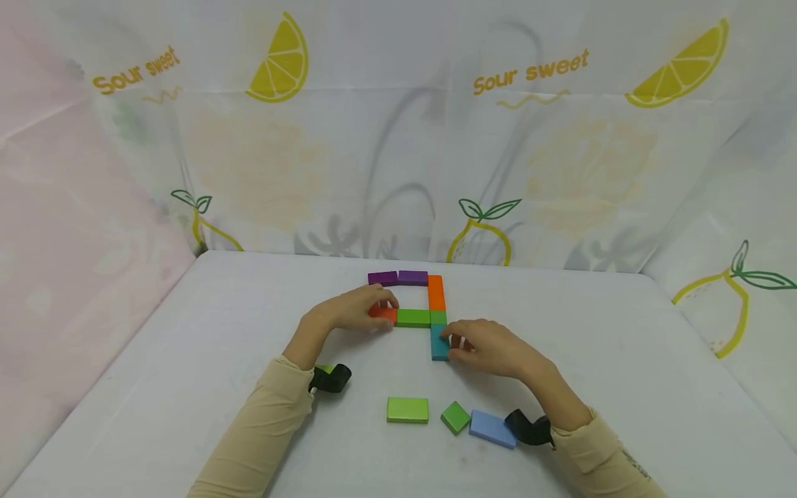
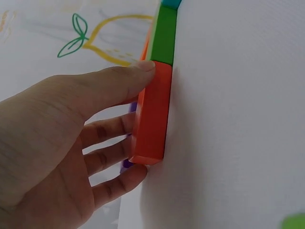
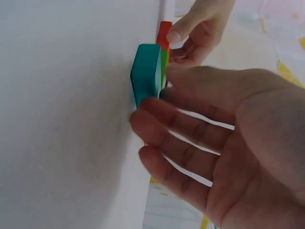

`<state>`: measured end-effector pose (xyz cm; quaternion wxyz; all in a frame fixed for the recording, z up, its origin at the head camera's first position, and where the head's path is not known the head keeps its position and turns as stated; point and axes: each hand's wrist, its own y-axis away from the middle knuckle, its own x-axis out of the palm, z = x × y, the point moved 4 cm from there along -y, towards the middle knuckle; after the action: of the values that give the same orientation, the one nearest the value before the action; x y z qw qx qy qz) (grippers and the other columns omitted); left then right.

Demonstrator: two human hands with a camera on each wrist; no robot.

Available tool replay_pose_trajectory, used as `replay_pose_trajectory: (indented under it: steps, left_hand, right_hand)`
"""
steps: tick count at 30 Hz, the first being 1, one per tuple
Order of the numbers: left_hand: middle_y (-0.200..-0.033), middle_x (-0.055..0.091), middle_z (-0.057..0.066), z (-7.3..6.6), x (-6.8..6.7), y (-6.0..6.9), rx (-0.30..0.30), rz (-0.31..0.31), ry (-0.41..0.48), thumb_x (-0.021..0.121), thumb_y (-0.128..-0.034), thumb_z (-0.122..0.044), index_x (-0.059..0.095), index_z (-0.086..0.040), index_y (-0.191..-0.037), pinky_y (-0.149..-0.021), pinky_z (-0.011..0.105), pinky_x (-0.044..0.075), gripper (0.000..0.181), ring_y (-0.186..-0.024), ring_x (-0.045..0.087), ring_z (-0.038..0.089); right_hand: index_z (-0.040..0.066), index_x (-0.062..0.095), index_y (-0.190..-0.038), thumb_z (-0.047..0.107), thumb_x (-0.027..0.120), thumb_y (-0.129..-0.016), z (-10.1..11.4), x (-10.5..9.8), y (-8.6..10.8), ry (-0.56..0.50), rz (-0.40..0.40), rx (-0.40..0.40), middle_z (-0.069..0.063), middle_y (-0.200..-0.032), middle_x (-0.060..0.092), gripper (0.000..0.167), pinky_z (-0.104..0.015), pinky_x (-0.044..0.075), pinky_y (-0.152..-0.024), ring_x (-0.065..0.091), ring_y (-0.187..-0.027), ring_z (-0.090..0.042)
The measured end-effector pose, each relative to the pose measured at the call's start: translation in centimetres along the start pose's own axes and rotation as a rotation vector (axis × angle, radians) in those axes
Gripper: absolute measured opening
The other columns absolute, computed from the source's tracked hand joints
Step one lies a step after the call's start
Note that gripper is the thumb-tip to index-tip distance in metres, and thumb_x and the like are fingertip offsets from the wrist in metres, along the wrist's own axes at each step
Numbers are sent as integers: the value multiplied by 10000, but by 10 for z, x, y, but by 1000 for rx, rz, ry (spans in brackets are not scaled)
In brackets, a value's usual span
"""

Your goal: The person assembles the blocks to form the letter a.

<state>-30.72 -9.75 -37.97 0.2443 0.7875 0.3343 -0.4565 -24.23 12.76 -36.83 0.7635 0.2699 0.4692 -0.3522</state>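
My left hand (image 1: 355, 309) grips a red block (image 2: 153, 114), with the thumb over its upper edge and the other fingers behind it and at its end. The red block lies end to end with a green block (image 1: 413, 318). A small green block (image 1: 438, 317) adjoins that one on the right. Below it lies a teal block (image 1: 439, 348), and above it an orange block (image 1: 436, 293). Along the right side of the teal block, my right hand (image 1: 492, 348) touches it with loosely bent fingers; they do not close round it.
Two purple blocks (image 1: 413, 278) lie end to end at the back, left of the orange block's top. Nearer me are a light green block (image 1: 407, 410), a green square block (image 1: 456, 418) and a blue block (image 1: 492, 428). Another light green piece (image 1: 325, 369) is partly hidden by the left wrist camera.
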Motion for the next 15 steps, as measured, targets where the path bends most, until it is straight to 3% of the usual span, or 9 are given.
replay_pose_trajectory:
  steps: [5, 15]
  left_hand:
    - [-1059, 586, 44, 2, -3, 2, -7, 5, 31, 650, -888, -266, 605, -120, -1171, -930, 344, 440, 322, -983, 507, 182]
    - [-1146, 603, 49, 7, -13, 9, -20, 2, 66, 607, -916, -285, 583, -102, -1201, -927, 373, 459, 339, -1036, 542, 198]
  right_hand:
    - [184, 621, -902, 204, 653, -886, 2, -3, 1, 5, -36, -46, 116, -767, 571, 41, -201, 430, -631, 493, -707, -61]
    - [205, 560, -803, 168, 626, -889, 9, -10, 4, 16, -88, -103, 120, -682, 503, 114, -192, 402, -571, 453, -637, -42]
